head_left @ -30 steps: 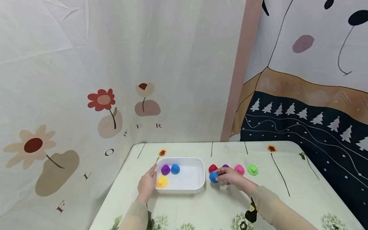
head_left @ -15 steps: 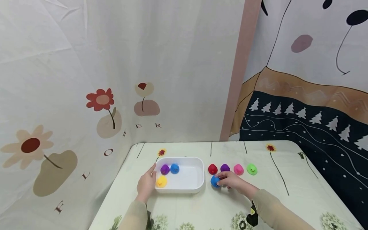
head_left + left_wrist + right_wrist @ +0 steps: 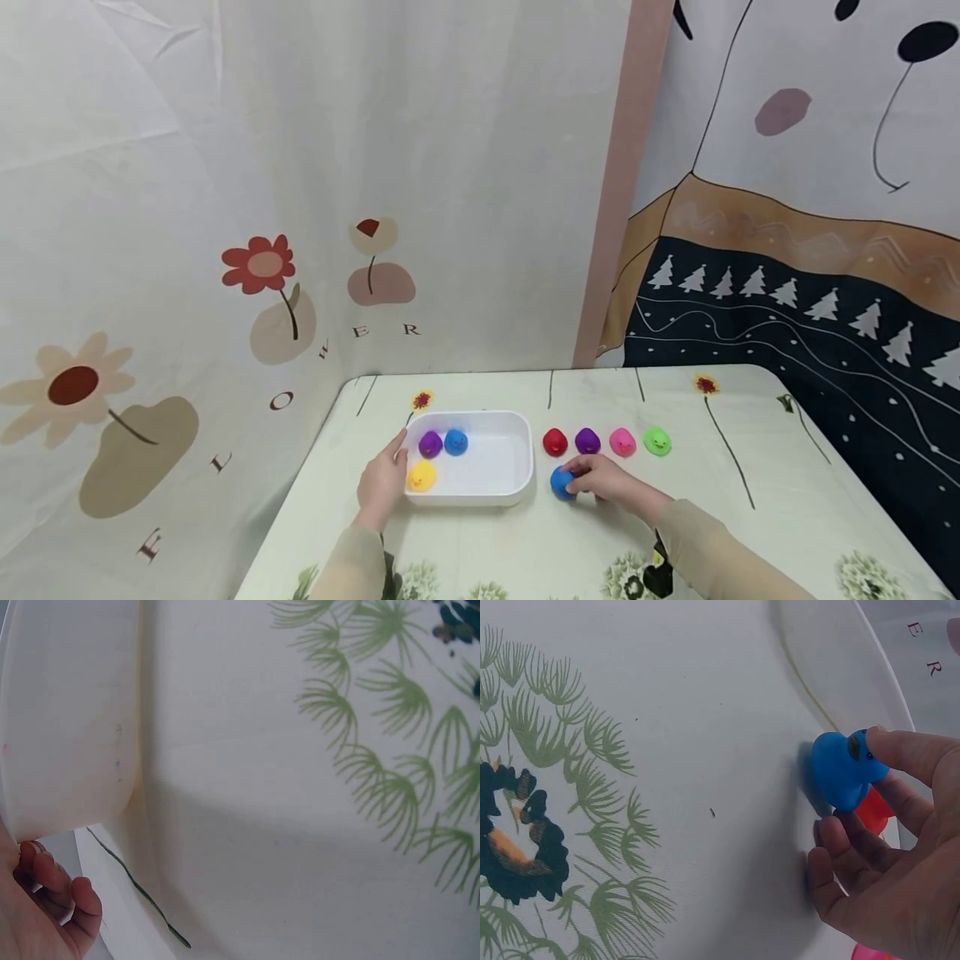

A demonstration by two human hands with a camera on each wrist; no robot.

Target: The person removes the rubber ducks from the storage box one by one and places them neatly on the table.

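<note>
My right hand (image 3: 606,480) pinches a blue rubber duck (image 3: 560,483) between thumb and fingers, low over the table to the right of a white plastic tub (image 3: 480,501). In the right wrist view the thumb lies on the head of the blue duck (image 3: 831,772), and the other fingers curl below it. At the tub's left end, my left hand (image 3: 382,483) grips the rim; the left wrist view shows its fingers (image 3: 51,874) curled at the tub's corner. Inside the tub sit a purple duck (image 3: 431,445), another blue duck (image 3: 456,442) and a yellow duck (image 3: 422,476).
Behind the right hand, a red duck (image 3: 555,442), a second purple duck (image 3: 587,442), a pink duck (image 3: 622,442) and a green duck (image 3: 657,442) stand in a row. A flower-patterned cloth covers the table (image 3: 480,542). Printed curtains (image 3: 480,208) hang behind it.
My right hand has drawn the blue duck slightly toward me, away from the row, uncovering the red and purple ducks there. My left hand keeps its place on the tub.
</note>
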